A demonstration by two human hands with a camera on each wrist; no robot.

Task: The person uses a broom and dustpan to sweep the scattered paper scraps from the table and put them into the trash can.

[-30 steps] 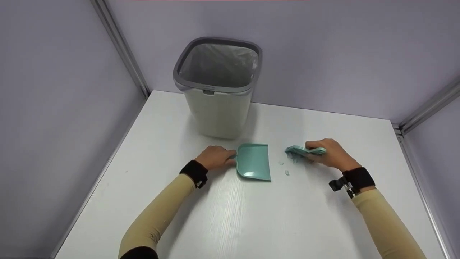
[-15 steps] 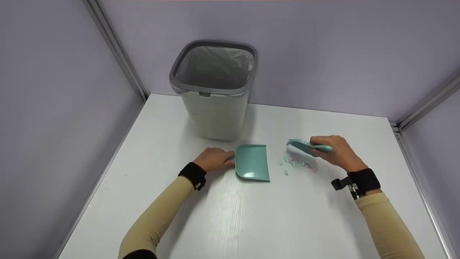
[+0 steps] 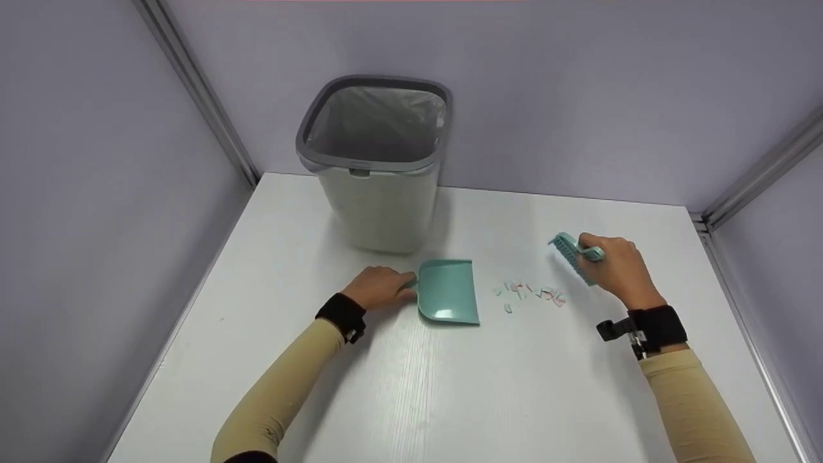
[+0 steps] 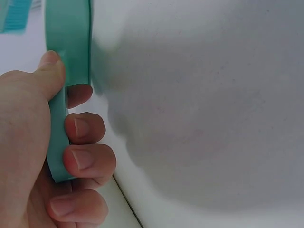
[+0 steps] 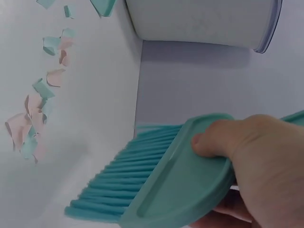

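A teal dustpan (image 3: 449, 290) lies flat on the white table (image 3: 411, 399). My left hand (image 3: 380, 287) grips its handle (image 4: 58, 137), fingers curled round it. Just right of the pan's open edge lies a scatter of small teal and pink paper scraps (image 3: 530, 294) (image 5: 35, 114). My right hand (image 3: 616, 267) holds a teal hand brush (image 3: 571, 254) (image 5: 156, 187), lifted off the table to the right of the scraps, bristles pointing left and down.
A grey waste bin (image 3: 374, 161) with a clear liner stands at the back of the table, behind the dustpan. Purple walls with metal corner posts (image 3: 193, 90) close in the table on three sides.
My right hand has drawn the brush rightward and lifted it, uncovering the scraps on the table. The dustpan and my left hand have stayed put.
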